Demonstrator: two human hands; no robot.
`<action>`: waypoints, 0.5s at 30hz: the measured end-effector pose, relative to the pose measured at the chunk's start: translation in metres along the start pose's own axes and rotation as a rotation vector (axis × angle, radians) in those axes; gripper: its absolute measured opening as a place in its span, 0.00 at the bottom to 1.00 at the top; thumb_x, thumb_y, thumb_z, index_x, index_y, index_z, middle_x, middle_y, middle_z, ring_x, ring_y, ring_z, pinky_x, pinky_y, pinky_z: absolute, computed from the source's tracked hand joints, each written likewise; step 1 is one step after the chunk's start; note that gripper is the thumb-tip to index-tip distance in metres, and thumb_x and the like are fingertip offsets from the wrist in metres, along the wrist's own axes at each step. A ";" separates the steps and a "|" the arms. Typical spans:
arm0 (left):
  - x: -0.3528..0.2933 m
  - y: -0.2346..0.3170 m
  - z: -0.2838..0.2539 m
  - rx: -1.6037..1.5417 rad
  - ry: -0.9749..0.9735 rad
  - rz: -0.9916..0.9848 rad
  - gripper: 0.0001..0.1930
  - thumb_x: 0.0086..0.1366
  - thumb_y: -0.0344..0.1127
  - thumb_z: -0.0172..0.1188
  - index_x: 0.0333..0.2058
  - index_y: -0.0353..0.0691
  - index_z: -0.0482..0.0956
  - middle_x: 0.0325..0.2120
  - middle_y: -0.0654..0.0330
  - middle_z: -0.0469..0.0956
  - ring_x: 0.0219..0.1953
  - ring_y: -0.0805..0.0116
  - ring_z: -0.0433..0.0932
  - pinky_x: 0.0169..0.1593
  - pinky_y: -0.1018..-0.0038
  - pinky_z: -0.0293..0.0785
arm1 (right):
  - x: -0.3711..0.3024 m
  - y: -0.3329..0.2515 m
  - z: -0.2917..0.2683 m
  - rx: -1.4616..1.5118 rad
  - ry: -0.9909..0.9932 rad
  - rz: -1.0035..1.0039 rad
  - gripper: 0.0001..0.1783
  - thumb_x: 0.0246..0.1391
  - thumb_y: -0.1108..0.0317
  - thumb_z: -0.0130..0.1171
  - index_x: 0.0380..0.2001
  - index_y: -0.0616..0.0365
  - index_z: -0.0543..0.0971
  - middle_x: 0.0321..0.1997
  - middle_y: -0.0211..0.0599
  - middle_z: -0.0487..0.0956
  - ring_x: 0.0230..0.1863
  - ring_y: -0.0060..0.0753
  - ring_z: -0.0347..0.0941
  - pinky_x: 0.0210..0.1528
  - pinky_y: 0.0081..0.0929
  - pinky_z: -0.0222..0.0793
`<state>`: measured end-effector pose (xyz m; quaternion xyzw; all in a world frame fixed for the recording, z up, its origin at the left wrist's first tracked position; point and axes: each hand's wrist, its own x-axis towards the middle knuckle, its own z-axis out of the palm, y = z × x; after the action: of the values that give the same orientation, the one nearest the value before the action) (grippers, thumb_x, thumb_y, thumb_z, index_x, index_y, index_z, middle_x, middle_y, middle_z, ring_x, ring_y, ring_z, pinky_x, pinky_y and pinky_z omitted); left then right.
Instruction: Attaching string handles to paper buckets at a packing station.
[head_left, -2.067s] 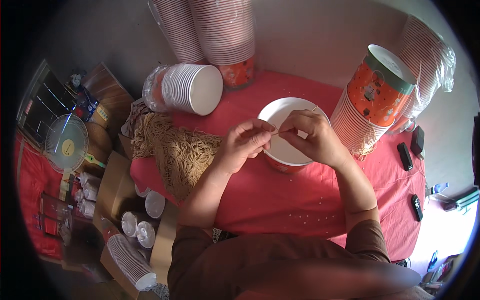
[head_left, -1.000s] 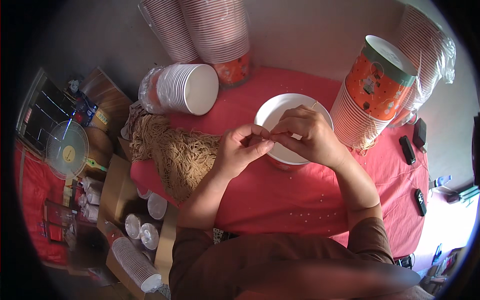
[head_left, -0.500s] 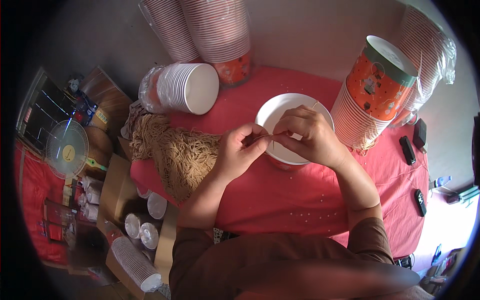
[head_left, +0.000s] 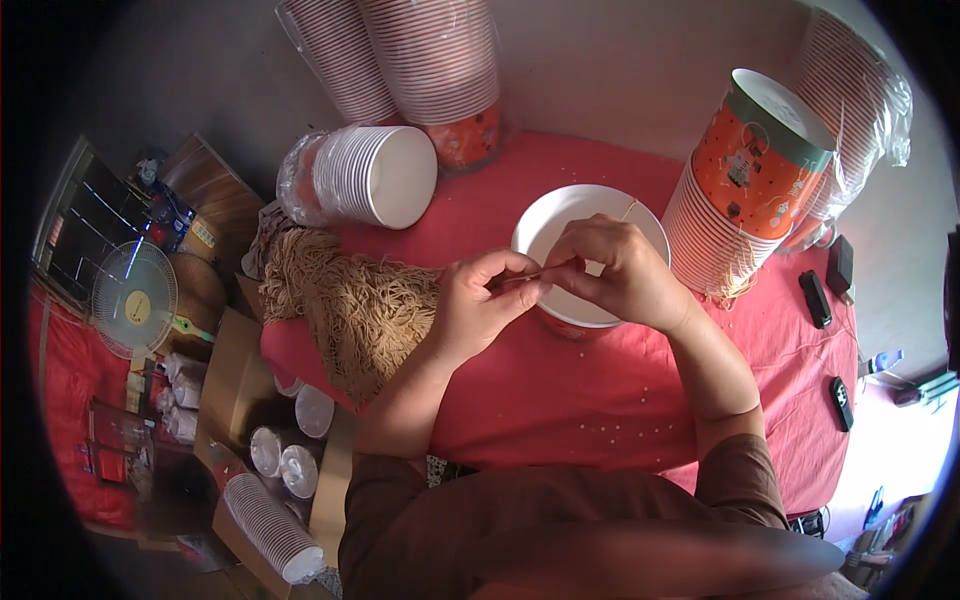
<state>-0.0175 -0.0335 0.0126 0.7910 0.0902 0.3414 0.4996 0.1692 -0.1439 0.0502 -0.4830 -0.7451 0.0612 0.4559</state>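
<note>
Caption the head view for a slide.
Left hand and right hand pinch a thin strand by an open tub, yarn heaped at left.

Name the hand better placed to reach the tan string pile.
Left hand, likely: it is nearer the tan string pile, whereas the right hand is over the white-lined bucket. Both pinch a thin strand.

No txt legible. Pale marks, too sm. to read, on orange bucket (head_left: pixel 745 170) w/ green band nr surface (head_left: pixel 560 400)'s far R corner. Yellow label (head_left: pixel 138 307) on ctr of round grille (head_left: pixel 128 272), off surface's L edge: unreadable.
</note>
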 end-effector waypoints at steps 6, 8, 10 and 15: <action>0.001 0.004 0.002 0.079 0.081 0.091 0.05 0.59 0.25 0.66 0.35 0.35 0.80 0.25 0.67 0.81 0.27 0.84 0.75 0.31 0.83 0.71 | 0.000 0.004 -0.005 0.356 -0.154 0.276 0.04 0.58 0.74 0.64 0.36 0.63 0.81 0.32 0.31 0.83 0.36 0.21 0.77 0.40 0.23 0.72; 0.002 0.004 0.004 0.108 0.097 0.101 0.05 0.59 0.23 0.65 0.34 0.35 0.79 0.25 0.66 0.81 0.27 0.84 0.76 0.31 0.83 0.72 | -0.001 0.003 -0.004 0.353 -0.161 0.284 0.05 0.59 0.74 0.63 0.37 0.64 0.80 0.33 0.31 0.82 0.36 0.21 0.77 0.41 0.23 0.72; 0.003 0.004 0.006 0.121 0.130 0.173 0.05 0.59 0.22 0.64 0.34 0.35 0.79 0.26 0.64 0.81 0.28 0.81 0.78 0.31 0.82 0.74 | 0.000 0.003 -0.004 0.349 -0.167 0.292 0.06 0.60 0.74 0.62 0.38 0.64 0.80 0.33 0.31 0.82 0.36 0.20 0.77 0.41 0.23 0.72; 0.003 0.003 0.005 0.147 0.131 0.245 0.06 0.59 0.20 0.64 0.35 0.35 0.80 0.26 0.62 0.79 0.28 0.78 0.79 0.31 0.81 0.75 | 0.001 0.001 -0.005 0.536 -0.182 0.386 0.06 0.63 0.72 0.59 0.39 0.65 0.80 0.32 0.28 0.80 0.33 0.17 0.74 0.38 0.20 0.72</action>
<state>-0.0127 -0.0370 0.0154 0.8065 0.0502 0.4432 0.3881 0.1740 -0.1444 0.0529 -0.4706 -0.6350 0.3829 0.4783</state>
